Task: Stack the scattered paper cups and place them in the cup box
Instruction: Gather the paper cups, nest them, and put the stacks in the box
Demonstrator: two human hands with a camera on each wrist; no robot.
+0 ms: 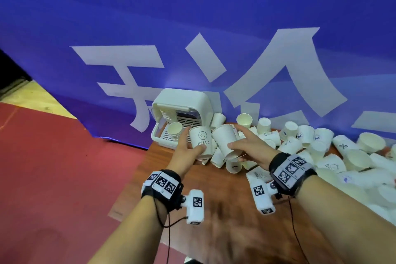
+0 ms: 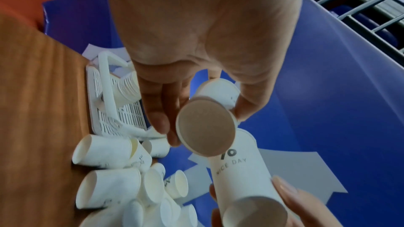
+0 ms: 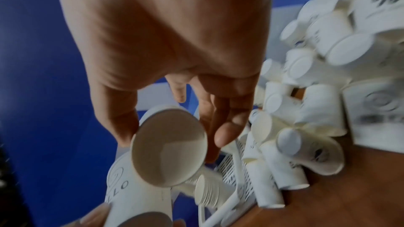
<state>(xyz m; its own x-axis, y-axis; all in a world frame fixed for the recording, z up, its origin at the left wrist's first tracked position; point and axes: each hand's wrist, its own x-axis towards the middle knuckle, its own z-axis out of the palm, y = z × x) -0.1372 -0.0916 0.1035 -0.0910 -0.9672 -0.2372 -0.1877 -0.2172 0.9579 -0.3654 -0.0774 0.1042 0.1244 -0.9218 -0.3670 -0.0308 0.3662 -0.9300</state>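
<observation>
Paper cups litter the wooden table against a blue banner; both hands each grip one.

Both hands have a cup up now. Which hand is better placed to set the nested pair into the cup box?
Left, probably. The left hand grips the HELLO cup right in front of the cup box; the right hand, gripping a plain cup, sits farther out over the scattered cups.
</observation>
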